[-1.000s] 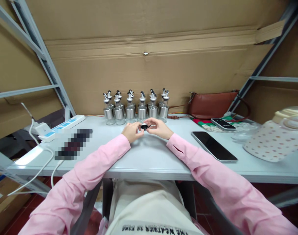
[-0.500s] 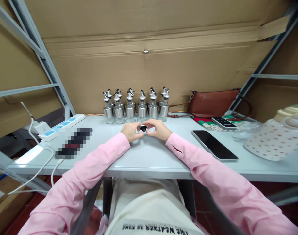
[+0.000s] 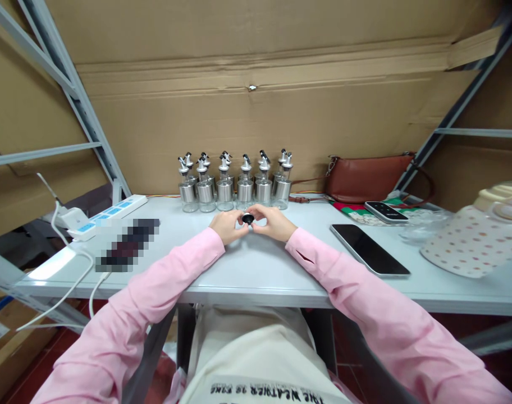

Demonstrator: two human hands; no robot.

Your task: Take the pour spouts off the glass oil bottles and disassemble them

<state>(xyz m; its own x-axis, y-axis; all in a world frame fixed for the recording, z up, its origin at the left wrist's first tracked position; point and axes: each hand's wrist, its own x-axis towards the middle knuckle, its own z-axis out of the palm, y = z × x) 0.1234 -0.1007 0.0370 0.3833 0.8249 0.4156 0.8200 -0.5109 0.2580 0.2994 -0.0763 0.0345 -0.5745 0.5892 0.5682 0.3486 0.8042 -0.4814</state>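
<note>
Between both hands, just above the front middle of the table [image 3: 256, 275], is a small round black bottle stopper [image 3: 248, 218] with a pale rim at its top. My left hand [image 3: 228, 226] pinches its left side between thumb and fingers. On the other side, my right hand [image 3: 273, 223] grips it with thumb and forefinger. The fingertips partly cover the piece. Behind the hands stand two rows of oil bottles [image 3: 245, 191], glass with steel bands and silver-and-black pourers.
At left lie a white power strip [image 3: 108, 217], a plug with white cables and a blurred-out dark object [image 3: 129, 245]. To the right are a phone [image 3: 368, 249], a small black-faced device [image 3: 385, 211], a brown bag [image 3: 368, 178] and a dotted jug [image 3: 470, 241]. Cardboard walls the back.
The stopper has turned slightly in my fingers, its black round face now showing more. Both hands stay in nearly the same place, and the view has shifted a little.
</note>
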